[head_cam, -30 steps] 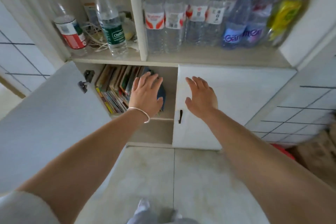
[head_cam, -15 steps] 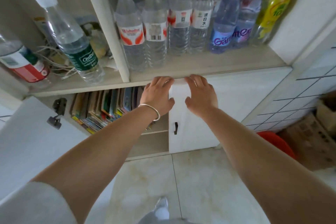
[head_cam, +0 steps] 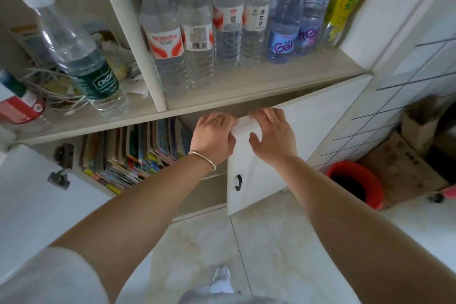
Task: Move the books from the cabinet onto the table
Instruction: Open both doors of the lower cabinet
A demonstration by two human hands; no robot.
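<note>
A row of colourful books [head_cam: 133, 153] stands upright in the lower left compartment of the cabinet, under the bottle shelf. My left hand [head_cam: 212, 139], with a bracelet on the wrist, holds the top left corner of the white right cabinet door [head_cam: 313, 131], just right of the books. My right hand [head_cam: 271, 138] grips the same door's top edge, fingers hooked over it and thumb on the front. That door stands slightly ajar. No table is in view.
The left cabinet door [head_cam: 32, 205] hangs wide open at the left. Several water bottles [head_cam: 197, 32] fill the shelf above, with a leaning bottle [head_cam: 81, 57] and cables on the left side. A red bucket [head_cam: 355, 182] and a cardboard box [head_cam: 404, 168] sit on the floor at right.
Both hands rose from in front of the books and door face to the right door's top edge and took hold of it. The door has swung slightly outward.
</note>
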